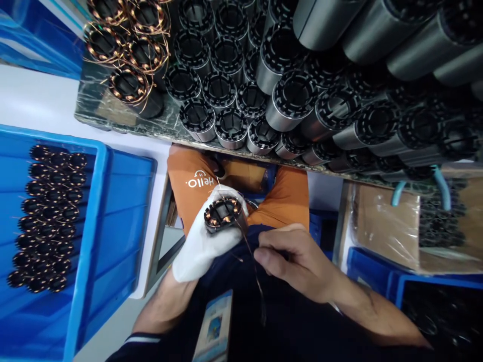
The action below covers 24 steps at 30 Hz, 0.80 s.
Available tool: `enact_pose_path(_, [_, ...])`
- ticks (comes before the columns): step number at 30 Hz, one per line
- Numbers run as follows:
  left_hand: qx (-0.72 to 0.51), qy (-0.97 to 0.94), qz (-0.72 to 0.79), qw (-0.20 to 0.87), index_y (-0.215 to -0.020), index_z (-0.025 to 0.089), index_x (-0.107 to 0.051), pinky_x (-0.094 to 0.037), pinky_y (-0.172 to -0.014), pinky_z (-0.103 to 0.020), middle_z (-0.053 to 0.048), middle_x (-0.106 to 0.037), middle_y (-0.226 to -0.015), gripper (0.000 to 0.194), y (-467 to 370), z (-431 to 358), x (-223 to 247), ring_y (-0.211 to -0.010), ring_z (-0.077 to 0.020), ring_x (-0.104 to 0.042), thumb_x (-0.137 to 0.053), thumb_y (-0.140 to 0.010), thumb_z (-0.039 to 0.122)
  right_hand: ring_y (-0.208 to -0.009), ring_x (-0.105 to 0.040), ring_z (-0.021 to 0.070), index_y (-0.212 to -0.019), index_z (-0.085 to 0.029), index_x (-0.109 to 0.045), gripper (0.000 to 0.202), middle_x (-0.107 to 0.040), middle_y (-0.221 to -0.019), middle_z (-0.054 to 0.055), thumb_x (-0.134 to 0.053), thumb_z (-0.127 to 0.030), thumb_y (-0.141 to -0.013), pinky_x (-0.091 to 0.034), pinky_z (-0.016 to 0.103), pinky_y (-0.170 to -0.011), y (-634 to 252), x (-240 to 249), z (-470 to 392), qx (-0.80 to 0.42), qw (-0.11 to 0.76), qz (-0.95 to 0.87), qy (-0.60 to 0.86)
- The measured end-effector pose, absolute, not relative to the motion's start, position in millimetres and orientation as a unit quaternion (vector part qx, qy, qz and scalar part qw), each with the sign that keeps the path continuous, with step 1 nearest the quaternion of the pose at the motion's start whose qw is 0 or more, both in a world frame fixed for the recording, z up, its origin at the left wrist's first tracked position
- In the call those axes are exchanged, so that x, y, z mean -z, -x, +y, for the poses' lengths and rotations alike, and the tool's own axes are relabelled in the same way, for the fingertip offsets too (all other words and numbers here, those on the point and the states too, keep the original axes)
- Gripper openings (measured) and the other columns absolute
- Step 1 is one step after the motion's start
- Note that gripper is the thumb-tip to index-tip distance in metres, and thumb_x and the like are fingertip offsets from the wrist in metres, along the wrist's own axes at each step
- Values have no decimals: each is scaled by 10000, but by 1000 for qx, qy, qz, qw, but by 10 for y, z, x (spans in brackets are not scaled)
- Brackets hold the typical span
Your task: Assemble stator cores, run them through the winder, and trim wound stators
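Observation:
My left hand (204, 246), in a white glove, is wrapped round a dark cylindrical core (223, 213) with copper windings in its slotted top rim. Loose copper wires (252, 261) trail from the core's right side down over my dark shirt. Just right of the wires is my bare right hand (289, 256), its fingers curled with the thumb against the index finger. Whatever it may hold between them is too small to make out. The core is above my lap, tilted so that its open end faces me.
A dark marbled bench (162, 128) across the top bears many bare metal cores (196, 118) and several copper-wound ones (130, 88). At left stands a blue crate (101, 201) of wound cores. A cardboard box (385, 226) and blue bins (377, 271) are at right.

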<state>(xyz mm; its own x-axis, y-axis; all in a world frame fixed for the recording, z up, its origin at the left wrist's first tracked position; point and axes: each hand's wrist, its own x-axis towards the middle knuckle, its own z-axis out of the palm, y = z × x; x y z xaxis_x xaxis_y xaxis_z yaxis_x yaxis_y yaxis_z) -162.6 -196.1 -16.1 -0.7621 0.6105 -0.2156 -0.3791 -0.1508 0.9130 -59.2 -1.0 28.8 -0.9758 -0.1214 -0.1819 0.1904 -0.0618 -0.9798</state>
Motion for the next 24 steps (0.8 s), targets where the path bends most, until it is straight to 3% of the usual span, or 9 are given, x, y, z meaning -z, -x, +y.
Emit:
enact_pose_path(2, [-752,-100,565,324,-1279,257,-770,-589,-1022,-443,-108,-712,-1210,550,1617,-2023,186,-1109,-307,-700,-905,-927,657,-582,-379,105,-695,-218,-472,620,-404,-645,-61,-688,-526,-1187,-304,303,-574,586,-268,-11,705,82,702,-49])
enact_pose_path(5, [-735,-112,596,303,-1362,280,-753,-593,-1067,-420,-103,-751,-1287,536,1628,-2055,179,-1175,-301,-739,-949,-937,541,-628,-510,101,-821,-213,-639,461,-570,-720,-51,-760,-518,-1145,-352,284,-590,535,-202,-31,670,70,735,-72])
enact_pose_path(8, [-714,-147,618,293,-1395,295,-770,-571,-1125,-387,-86,-764,-1344,507,1641,-2000,153,-1252,-280,-736,-964,-938,396,-643,-465,96,-851,-218,-602,363,-530,-747,-62,-741,-354,-1157,-345,283,-615,517,-165,-76,630,62,774,-11])
enact_pose_path(10, [-730,-157,577,331,-1473,290,-743,-602,-1036,-380,-79,-791,-1244,591,1627,-1939,142,-1153,-271,-760,-952,-938,433,-656,-429,109,-811,-221,-531,406,-500,-753,-52,-656,-293,-1191,-323,304,-625,513,-122,-108,610,39,790,43])
enact_pose_path(13, [-734,-147,579,323,-1434,276,-760,-616,-879,-356,-39,-784,-1049,652,1572,-1858,114,-918,-229,-747,-1018,-842,368,-665,-475,124,-802,-217,-583,444,-556,-762,-30,-631,-395,-1206,-325,317,-631,463,38,-105,590,60,802,71])
enact_pose_path(17, [-684,-148,670,246,-1317,269,-803,-661,-927,-397,-28,-798,-1059,584,1528,-1838,16,-899,-235,-766,-1021,-782,184,-652,-523,129,-780,-201,-655,467,-596,-740,-14,-648,-394,-1206,-309,307,-620,357,238,92,555,118,823,-8])
enact_pose_path(21, [-650,-191,688,260,-1543,300,-720,-696,-937,-417,-24,-821,-1103,912,1545,-1873,-61,-926,-263,-800,-1054,-712,130,-582,-514,115,-1046,-212,-810,360,-630,-737,-33,-647,-482,-1221,-353,267,-552,437,55,289,615,110,775,-96])
enact_pose_path(24, [-640,-192,685,289,-1663,324,-647,-702,-941,-424,-47,-838,-1205,1032,1508,-1854,-76,-1013,-294,-828,-1045,-731,126,-576,-505,101,-1244,-234,-880,323,-686,-799,-30,-881,-507,-1073,-360,251,-515,651,-187,255,718,76,682,-116])
